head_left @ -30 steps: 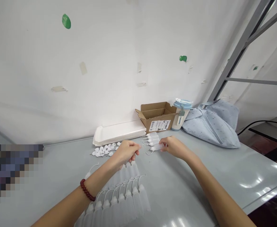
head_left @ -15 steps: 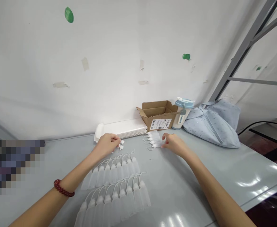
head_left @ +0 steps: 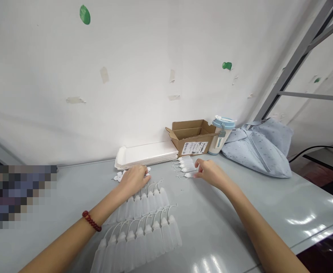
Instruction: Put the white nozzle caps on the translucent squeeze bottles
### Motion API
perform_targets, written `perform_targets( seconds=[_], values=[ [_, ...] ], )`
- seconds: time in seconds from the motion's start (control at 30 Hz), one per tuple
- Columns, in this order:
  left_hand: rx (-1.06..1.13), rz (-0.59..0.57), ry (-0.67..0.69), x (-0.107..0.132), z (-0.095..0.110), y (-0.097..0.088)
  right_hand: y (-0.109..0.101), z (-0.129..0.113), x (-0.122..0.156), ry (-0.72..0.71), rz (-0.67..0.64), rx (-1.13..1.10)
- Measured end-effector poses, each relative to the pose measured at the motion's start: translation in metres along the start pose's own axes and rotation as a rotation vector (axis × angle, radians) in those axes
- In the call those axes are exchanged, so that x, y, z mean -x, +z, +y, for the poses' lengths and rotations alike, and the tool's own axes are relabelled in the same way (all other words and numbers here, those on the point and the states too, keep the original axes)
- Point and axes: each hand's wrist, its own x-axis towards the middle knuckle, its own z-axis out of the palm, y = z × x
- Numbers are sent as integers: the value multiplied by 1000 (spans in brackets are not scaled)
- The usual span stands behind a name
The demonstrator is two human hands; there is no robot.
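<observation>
My right hand (head_left: 211,173) has its thumb and fingertips closed on the end of a translucent plastic bottle (head_left: 189,175) lying on the table. Beyond it lie several like bottles (head_left: 186,160), side by side, thin white tubes pointing left. My left hand (head_left: 135,177), a red beaded bracelet on its wrist, is low over the table with curled fingers. Small white pieces (head_left: 118,176) show around it; what its fingertips grip is hidden. Nearer me, two rows of translucent bottles with curved tubes lie flat: a back row (head_left: 146,203) and a front row (head_left: 139,242).
Against the wall are a stack of white trays or cartons (head_left: 146,153), an open cardboard box (head_left: 195,146), a cup with a blue lid (head_left: 220,134) and a pale blue cloth bag (head_left: 257,151). A metal frame (head_left: 294,64) rises at the right. A blurred patch covers the far left.
My left hand has shifted slightly right and turned palm-down, uncovering white pieces on its left. My right hand stays almost in place at the nearest bottle. The view has shifted slightly.
</observation>
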Motion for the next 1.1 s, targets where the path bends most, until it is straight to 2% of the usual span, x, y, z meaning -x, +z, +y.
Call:
perform_targets(
  seconds=[0.17, 0.3, 0.37, 0.5, 0.6, 0.7, 0.83, 1.0, 1.1],
  values=[
    [51, 42, 24, 10, 5, -7, 4, -2, -1, -19, 2, -5],
    [127, 91, 0, 43, 3, -16, 7, 2, -4, -29, 13, -19],
    [241, 123, -64, 62, -1, -18, 7, 0, -3, -42, 21, -38],
    [367, 269, -140, 88, -13, -16, 14, -26, 12, -165, 13, -122],
    [427, 324, -152, 94, -17, -16, 27, -54, 27, -327, -54, -224],
    [458, 335, -125, 95, -13, -18, 40, -72, 37, -358, -98, -280],
    [438, 348, -81, 98, -4, -21, 51, -76, 36, -304, -152, -301],
    [419, 390, -26, 102, -1, -20, 51, -75, 31, -276, -107, -225],
    [398, 378, 9, 101, -3, -18, 50, -77, 31, -317, -95, -161]
  ],
)
